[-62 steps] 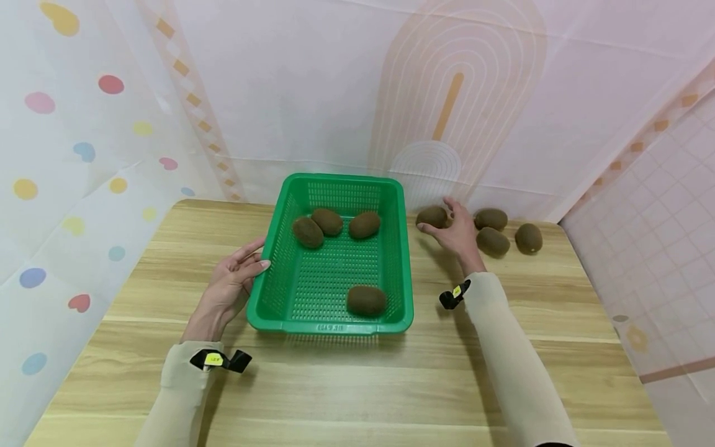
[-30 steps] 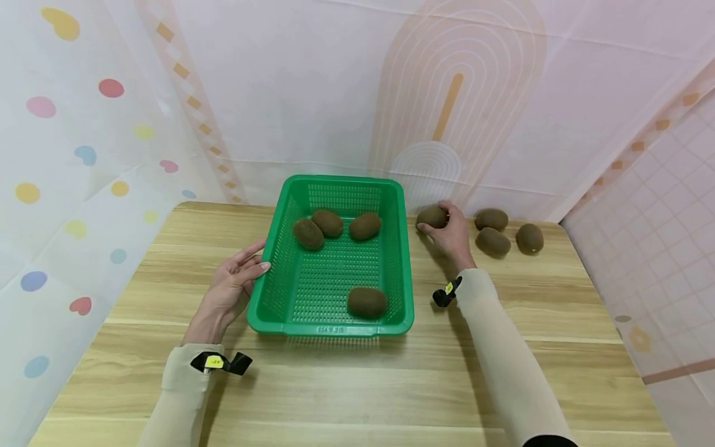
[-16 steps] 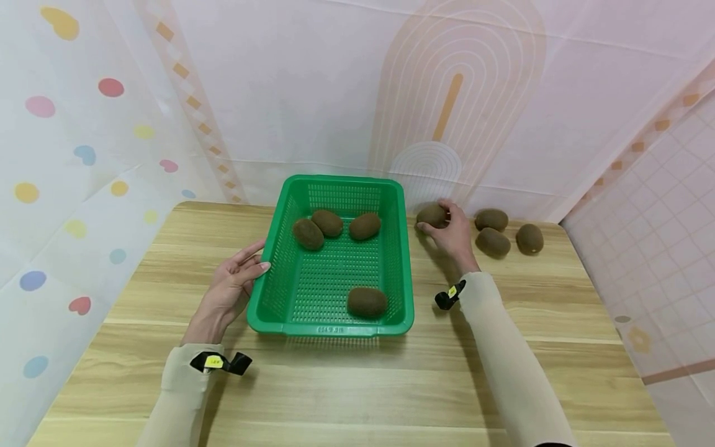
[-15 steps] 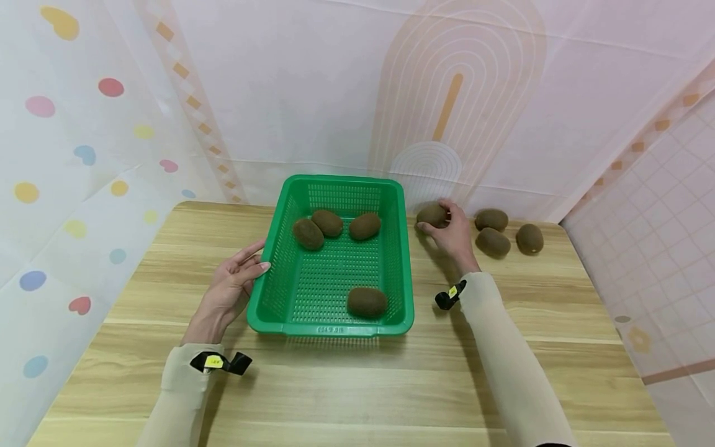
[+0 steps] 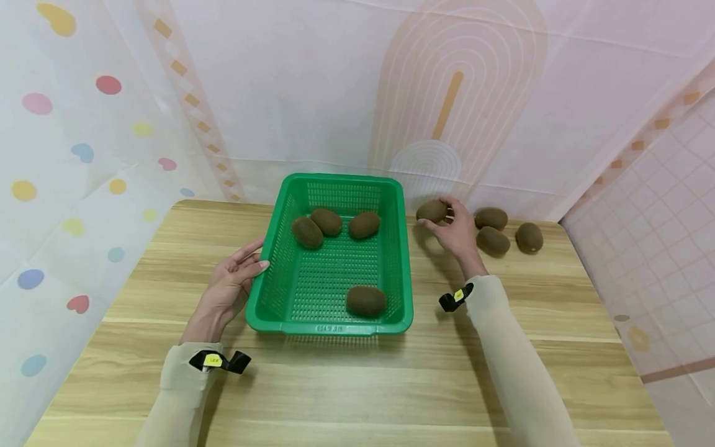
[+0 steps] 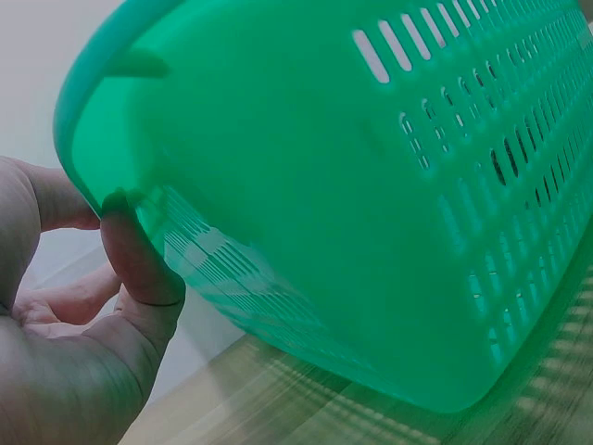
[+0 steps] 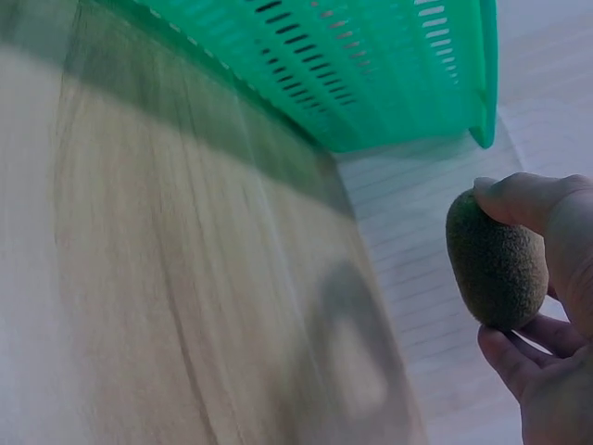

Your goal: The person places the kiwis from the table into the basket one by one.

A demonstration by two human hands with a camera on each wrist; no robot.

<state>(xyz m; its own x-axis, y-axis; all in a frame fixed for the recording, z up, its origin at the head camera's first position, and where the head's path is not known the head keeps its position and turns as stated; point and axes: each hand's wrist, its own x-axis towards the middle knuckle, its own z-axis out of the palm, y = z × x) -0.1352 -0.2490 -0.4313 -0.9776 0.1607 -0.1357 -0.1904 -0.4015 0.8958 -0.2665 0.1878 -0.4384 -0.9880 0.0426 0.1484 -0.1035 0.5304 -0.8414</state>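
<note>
Here's the kiwi (image 5: 431, 212), pinched between the thumb and fingers of the right hand (image 5: 457, 233), just beyond the basket's right side, near the back edge of the desk (image 5: 335, 391). The right wrist view has it clear of the wood, its shadow falling apart from it!

Over to the green basket (image 5: 335, 329), and the left hand (image 5: 226, 282) has its left rim, thumb on top, gripping it. Inside, four kiwis: a touching pair at back left (image 5: 308, 233), a single one at back right (image 5: 364, 225), and another alone at front right (image 5: 366, 300), lying on its side.

Out beyond the right hand, three more on the desk: two close together, one behind (image 5: 491, 218) and one in front (image 5: 493, 241), with the third (image 5: 529, 238) just to their right.

Both arms come in wearing pale sleeves (image 5: 514, 354), a black band (image 5: 220, 360) with a yellow label on each wrist. Behind it all hangs a pale sheet (image 5: 307, 93), creased, with coloured spots over on the left.
</note>
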